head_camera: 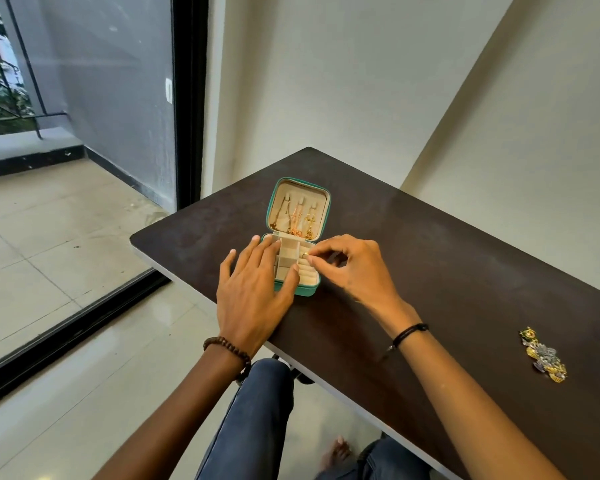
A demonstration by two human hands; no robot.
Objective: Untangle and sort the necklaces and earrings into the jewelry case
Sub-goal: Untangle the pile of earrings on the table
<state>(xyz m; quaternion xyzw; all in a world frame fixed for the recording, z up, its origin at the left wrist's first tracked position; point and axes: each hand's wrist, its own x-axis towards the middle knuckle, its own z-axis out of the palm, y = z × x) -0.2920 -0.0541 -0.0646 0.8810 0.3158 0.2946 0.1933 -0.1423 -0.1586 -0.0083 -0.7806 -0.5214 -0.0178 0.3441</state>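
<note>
a: what's closest?
b: knees in blue jeans (257, 427) under the near edge of the worktop (430, 271). there's a bead bracelet (231, 348) on the left wrist and a black cord (409, 332) on the right.
a: and the loose jewellery?
b: a heap of earrings (544, 356), gold and grey, lies on the worktop well to the right of the arms.
a: the hands?
b: the left hand (253, 289) lies flat, fingers straight, over the left compartments of the jewelry case (307, 291), thumb at its front rim. the right hand (350, 268) pinches a small gold piece (306, 254) between thumb and forefinger over the case's right section, other fingers curled.
a: further back?
b: the lid (286, 190) is open, tilted away, with three necklaces (297, 220) hanging side by side inside. behind it is a pale wall (361, 81), with a glass door (101, 98) to the left.
</note>
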